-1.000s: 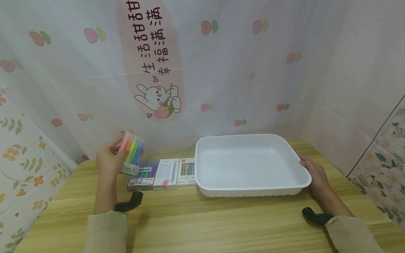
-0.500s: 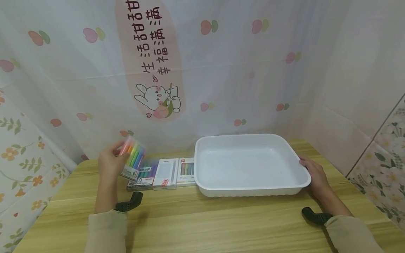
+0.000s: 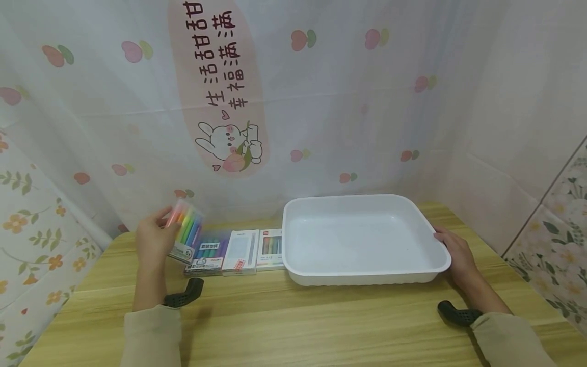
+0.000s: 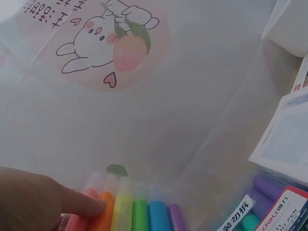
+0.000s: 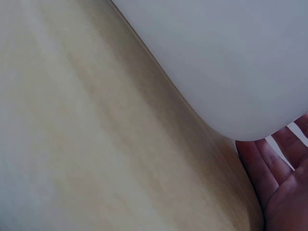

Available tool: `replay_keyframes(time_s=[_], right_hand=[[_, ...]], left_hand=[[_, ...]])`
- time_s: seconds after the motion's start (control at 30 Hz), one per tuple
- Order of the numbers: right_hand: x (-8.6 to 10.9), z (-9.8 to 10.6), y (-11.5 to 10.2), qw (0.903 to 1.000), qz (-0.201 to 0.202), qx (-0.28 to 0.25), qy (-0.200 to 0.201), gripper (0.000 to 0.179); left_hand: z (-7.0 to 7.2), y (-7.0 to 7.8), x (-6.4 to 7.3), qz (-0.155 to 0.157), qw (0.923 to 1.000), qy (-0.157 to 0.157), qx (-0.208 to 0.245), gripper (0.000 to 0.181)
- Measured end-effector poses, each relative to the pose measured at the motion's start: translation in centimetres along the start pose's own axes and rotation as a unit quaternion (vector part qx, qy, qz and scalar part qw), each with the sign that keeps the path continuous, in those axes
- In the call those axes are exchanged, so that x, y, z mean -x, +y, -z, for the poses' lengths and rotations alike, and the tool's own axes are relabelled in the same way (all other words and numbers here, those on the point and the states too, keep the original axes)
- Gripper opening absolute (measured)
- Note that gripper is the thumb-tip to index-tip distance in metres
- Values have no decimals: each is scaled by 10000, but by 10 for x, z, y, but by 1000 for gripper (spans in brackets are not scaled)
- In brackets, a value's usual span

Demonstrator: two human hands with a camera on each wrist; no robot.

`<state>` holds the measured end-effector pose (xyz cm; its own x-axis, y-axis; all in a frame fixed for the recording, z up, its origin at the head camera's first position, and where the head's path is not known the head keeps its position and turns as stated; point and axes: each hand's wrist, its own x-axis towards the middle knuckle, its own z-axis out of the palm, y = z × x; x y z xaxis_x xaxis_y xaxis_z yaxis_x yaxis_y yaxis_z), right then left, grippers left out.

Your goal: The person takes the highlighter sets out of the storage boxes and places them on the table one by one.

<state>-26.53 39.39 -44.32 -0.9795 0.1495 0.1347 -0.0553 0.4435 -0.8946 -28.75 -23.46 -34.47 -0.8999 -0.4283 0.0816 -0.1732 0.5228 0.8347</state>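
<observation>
My left hand [image 3: 153, 238] grips a clear pack of highlighters [image 3: 183, 232] in rainbow colours, raised and tilted at the left of the table. In the left wrist view a finger [image 4: 89, 204] lies across the red and orange highlighters [image 4: 109, 206]. Just right of that pack, and partly overlapped by it, sits another clear pen pack [image 3: 212, 251] with purple and green pens. My right hand [image 3: 460, 257] holds the right side of a large white tray [image 3: 357, 280], thumb at the rim. From the right wrist its fingers [image 5: 272, 163] show against the tray's outer wall, their tips hidden.
A white box [image 3: 240, 251] lies beside the pen pack, and a white box with coloured pens pictured on it [image 3: 270, 248] stands against the tray's left end. Behind them hangs a printed curtain [image 3: 321, 127]. Bare wooden table [image 3: 293, 326] lies in front.
The highlighter pack in my left hand has come down a little and shifted slightly left, showing more of the pen pack behind it. My right hand and the tray have stayed put.
</observation>
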Motion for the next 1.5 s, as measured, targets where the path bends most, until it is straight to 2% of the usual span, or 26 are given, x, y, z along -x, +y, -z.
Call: replay_keyframes(time_s=[0.33, 0.7, 0.9, 1.2, 1.4, 1.5], right_hand=[[0, 0, 1, 10000, -33, 36, 17, 60], [0, 0, -1, 10000, -33, -20, 6, 63], [0, 0, -1, 9999, -134, -26, -66, 63], [-1, 0, 0, 9998, -187, 45, -75, 63], [-1, 0, 1, 9993, -245, 267, 14, 62], [-1, 0, 1, 9991, -286, 311, 9, 62]], left_hand=[[2, -2, -1, -6, 9997, 144, -187, 53], [9, -11, -6, 49, 9995, 8, -307, 55], [16, -24, -10, -12, 9987, -60, -506, 55], [19, -33, -16, 247, 9987, -165, -404, 56], [15, -36, -17, 413, 9988, -102, -243, 55], [14, -37, -16, 384, 9990, -74, -233, 54]])
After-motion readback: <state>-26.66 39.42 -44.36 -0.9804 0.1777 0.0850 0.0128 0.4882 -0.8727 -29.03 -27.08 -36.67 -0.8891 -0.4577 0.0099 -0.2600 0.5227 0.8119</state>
